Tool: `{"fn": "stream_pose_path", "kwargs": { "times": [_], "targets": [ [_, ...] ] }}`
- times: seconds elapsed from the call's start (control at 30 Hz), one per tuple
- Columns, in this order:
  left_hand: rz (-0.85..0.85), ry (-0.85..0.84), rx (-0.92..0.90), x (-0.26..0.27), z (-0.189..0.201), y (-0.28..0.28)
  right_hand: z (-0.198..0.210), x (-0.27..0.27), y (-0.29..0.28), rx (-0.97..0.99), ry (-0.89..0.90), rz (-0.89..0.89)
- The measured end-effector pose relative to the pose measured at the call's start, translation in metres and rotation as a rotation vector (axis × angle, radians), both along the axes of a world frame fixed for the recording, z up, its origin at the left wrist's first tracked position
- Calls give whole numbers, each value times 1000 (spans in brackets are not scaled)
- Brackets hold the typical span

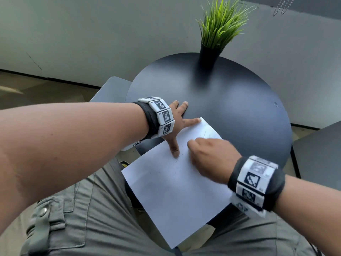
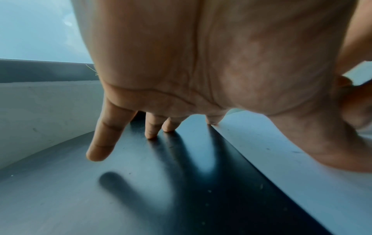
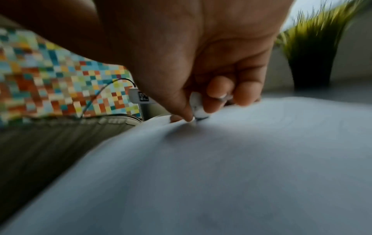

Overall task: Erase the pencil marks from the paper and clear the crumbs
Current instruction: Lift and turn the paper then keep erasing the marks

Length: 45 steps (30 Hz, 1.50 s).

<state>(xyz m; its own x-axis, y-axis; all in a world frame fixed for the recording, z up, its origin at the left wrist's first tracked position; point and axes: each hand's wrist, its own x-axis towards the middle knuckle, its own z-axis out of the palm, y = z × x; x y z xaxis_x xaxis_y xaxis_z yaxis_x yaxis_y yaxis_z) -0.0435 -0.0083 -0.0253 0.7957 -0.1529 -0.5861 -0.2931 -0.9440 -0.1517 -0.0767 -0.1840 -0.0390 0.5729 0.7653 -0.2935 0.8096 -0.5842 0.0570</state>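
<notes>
A white sheet of paper (image 1: 171, 185) lies on the round black table (image 1: 230, 100) and overhangs its near edge above my lap. My left hand (image 1: 177, 122) is spread flat: thumb and index finger press the paper's far left part, the other fingers rest on the table. My right hand (image 1: 208, 154) is curled and blurred over the upper middle of the sheet. In the right wrist view its thumb and fingers pinch a small white eraser (image 3: 198, 105) whose tip touches the paper (image 3: 221, 167). Faint pencil lines (image 1: 205, 133) show near the far corner, small dark crumbs (image 1: 178, 159) near my left thumb.
A black pot (image 1: 208, 56) with green grass-like leaves stands at the table's far side. A grey chair seat (image 1: 112, 89) sits left of the table, another dark surface (image 1: 321, 154) at the right. My legs in olive trousers (image 1: 92, 218) are under the paper's near end.
</notes>
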Motion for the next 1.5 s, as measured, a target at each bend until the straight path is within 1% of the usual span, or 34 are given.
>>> {"fn": "stream_pose_path", "kwargs": {
  "times": [0.03, 0.07, 0.13, 0.17, 0.2, 0.23, 0.3, 0.33, 0.37, 0.4, 0.43, 0.47, 0.5, 0.53, 0.6, 0.63, 0.67, 0.77, 0.8, 0.9, 0.97, 1.07, 1.17, 1.23, 1.33, 1.37, 1.4, 1.5],
  "targets": [
    [0, -1, -2, 1, 0, 0, -3, -1, -2, -14, 20, 8],
    [-2, -3, -9, 1, 0, 0, 1, 6, -2, -30, 8, -47],
    [0, -11, -22, 1, -1, -1, 0, 38, -10, 101, -76, -194],
    [1, -14, -19, 1, -2, -1, 1, 47, -12, 128, -112, -228],
    [1, -16, -14, 1, -1, -1, 3, 47, -12, 130, -118, -215],
    [1, -17, -13, 1, -2, -1, 4, 37, -9, 101, -91, -158],
    [0, -24, -10, 1, -3, -1, 4, 3, -1, 16, 31, 0],
    [-1, -25, -6, 1, -3, -1, 2, -3, -1, -7, 64, 33],
    [-3, -21, -7, 1, -3, -1, 1, 2, -3, -7, 42, 17],
    [-4, -18, -14, 0, -2, -1, -1, 16, -6, 20, -13, -40],
    [-2, -17, -25, 0, -2, -1, -2, 35, -11, 100, -56, -134],
    [1, -16, -34, 0, -2, -1, -1, 48, -14, 146, -72, -201],
    [5, -14, -36, 0, -2, 0, -2, 53, -18, 163, -74, -213],
    [9, -13, -33, 0, -2, 1, -1, 48, -16, 148, -65, -175],
    [11, -9, -22, 0, -2, 1, -1, 26, -9, 87, -17, -14],
    [12, -6, -17, 0, -2, 0, -4, 17, -11, 77, 10, 32],
    [13, -2, -14, 0, -2, 0, -4, 17, -13, 61, 7, 27],
    [17, 3, -32, 1, -1, -1, -6, 47, -22, 155, -55, -121],
    [20, 2, -31, 1, -1, -1, -6, 51, -24, 155, -61, -162],
    [40, 14, -39, 0, -1, -1, -8, 53, -23, 149, -18, -197],
    [33, -10, -56, 0, -1, -5, -6, 54, -23, 156, 22, -235],
    [-83, -38, -93, -1, -3, -13, -3, 57, -21, 167, 50, -272],
    [-116, -31, -155, -8, -12, -13, 0, 54, -19, 155, 22, -286],
    [-101, -57, -180, -11, -19, -9, 0, 41, -20, 128, -4, -248],
    [-80, -51, -194, -12, -23, -5, -1, 0, -18, 82, 35, -81],
    [-80, -47, -196, -11, -23, -6, -1, -2, -18, 68, 39, -69],
    [-81, -44, -199, -10, -23, -7, -2, 4, -17, 65, 12, -90],
    [-85, -45, -191, -9, -24, -8, -2, 48, -15, 156, -78, -295]
  ]
}}
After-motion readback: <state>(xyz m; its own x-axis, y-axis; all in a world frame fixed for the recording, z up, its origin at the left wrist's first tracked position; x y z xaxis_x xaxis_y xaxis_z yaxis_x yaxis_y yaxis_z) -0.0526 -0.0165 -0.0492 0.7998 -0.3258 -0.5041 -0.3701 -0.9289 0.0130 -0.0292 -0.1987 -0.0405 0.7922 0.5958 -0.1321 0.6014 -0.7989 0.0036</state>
